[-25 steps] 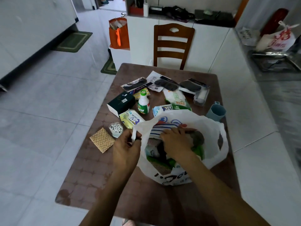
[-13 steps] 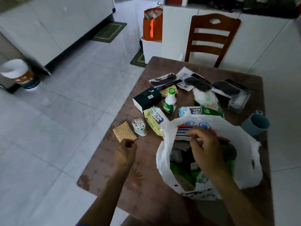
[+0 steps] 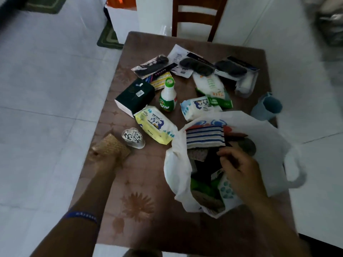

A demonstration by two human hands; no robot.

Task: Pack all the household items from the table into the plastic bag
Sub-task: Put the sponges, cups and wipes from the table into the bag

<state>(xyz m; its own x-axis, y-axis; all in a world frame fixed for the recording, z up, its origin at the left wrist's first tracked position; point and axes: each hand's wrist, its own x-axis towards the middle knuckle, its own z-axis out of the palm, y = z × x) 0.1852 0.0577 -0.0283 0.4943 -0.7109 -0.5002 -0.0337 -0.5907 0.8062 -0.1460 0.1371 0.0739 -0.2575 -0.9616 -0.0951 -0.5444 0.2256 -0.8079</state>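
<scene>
A white plastic bag (image 3: pixel 269 145) stands open on the table's right half, with a striped cloth (image 3: pixel 204 136) and other packs inside. My right hand (image 3: pixel 239 167) is in the bag's mouth, fingers curled over the contents; whether it grips anything is hidden. My left hand (image 3: pixel 104 160), blurred, has its fingers at the near edge of a tan woven pad (image 3: pixel 113 145) at the table's left edge. Beside the pad stands a small clear jar (image 3: pixel 132 137). On the table lie a yellow wipes pack (image 3: pixel 156 125), a green bottle (image 3: pixel 168 95), a dark box (image 3: pixel 134 96) and several more packs.
A blue cup (image 3: pixel 267 106) stands at the brown table's (image 3: pixel 141 201) right edge, behind the bag. A wooden chair (image 3: pixel 196 17) is pushed in at the far side. White tiled floor surrounds the table; a counter runs along the right.
My left hand let go of the bag's rim and moved left to the woven pad. My right hand stays inside the bag. The camera has tilted down and closer.
</scene>
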